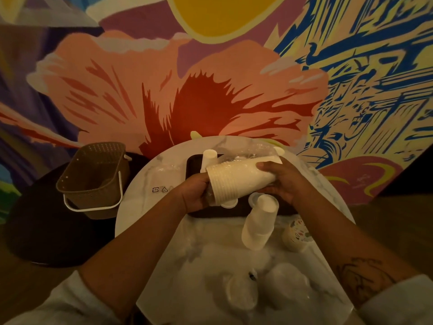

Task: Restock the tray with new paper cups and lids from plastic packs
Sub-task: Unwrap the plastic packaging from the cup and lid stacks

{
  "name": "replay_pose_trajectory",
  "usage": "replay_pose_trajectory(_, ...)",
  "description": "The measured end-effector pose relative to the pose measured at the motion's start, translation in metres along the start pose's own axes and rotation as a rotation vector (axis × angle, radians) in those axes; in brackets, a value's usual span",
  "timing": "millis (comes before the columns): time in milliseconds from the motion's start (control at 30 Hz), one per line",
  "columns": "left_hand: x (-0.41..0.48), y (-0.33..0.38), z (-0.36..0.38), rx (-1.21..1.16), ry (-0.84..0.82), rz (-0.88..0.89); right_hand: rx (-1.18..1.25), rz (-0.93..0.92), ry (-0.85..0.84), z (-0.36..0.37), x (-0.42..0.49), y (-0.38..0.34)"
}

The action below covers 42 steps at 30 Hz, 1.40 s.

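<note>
At the back, a big painted wall [210, 90] with a pink and red flower and a yellow round shape. In front of it, a round white marble table [131, 207], with a dark round stool [46, 231] just beside it on the left. On the stool, a brown plastic basket [93, 174] full of little holes, with a white handle [93, 208] hanging down. On the near part of the table, a clear plastic pack [257, 285] with white cups inside. In the middle of the table, a dark flat tray [193, 161], partly hidden under the hands. Above the tray, a long stack of white paper cups [239, 179] lying on its side, wide end to the left, clear wrap round it. At the wide end, the left hand [196, 193], fingers curled tight round the rims and the loose wrap. At the narrow end, the right hand [281, 179], fingers and thumb curled round the stack. Just in front of the tray, a shorter stack of white cups [257, 226], flat end up and leaning. Right of that, one paper cup with coloured pictures [296, 234] on the table. At the far left corner of the tray, a thin stack of small white cups [208, 158]. Under the held stack, two small round white lids [229, 204] on the tray.
</note>
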State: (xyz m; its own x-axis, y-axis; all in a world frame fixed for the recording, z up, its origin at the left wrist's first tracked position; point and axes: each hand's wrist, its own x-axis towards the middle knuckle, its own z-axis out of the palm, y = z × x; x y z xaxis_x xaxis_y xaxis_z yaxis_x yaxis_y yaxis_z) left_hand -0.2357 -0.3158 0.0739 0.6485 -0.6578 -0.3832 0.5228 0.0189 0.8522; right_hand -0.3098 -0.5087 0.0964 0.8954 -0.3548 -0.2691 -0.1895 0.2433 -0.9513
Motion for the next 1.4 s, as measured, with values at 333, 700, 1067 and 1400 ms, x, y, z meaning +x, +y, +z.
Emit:
replay_pose_trajectory(333,0.015,-0.003,-0.014,-0.389,0.445,0.188,0.000,-0.054,0.192,-0.013,-0.003,-0.003)
replay_pose_trajectory(700,0.012,0.003,-0.062,0.144,0.706,0.351,-0.010,-0.047,0.180,-0.017,0.004,0.001)
replay_pose_trajectory(1067,0.004,-0.008,-0.062,-0.395,0.369,0.204,-0.084,-0.047,0.188,-0.011,0.012,0.007)
replay_pose_trajectory(1400,0.000,-0.003,-0.053,-0.298,0.181,0.297,-0.048,0.003,0.167,-0.008,0.019,0.007)
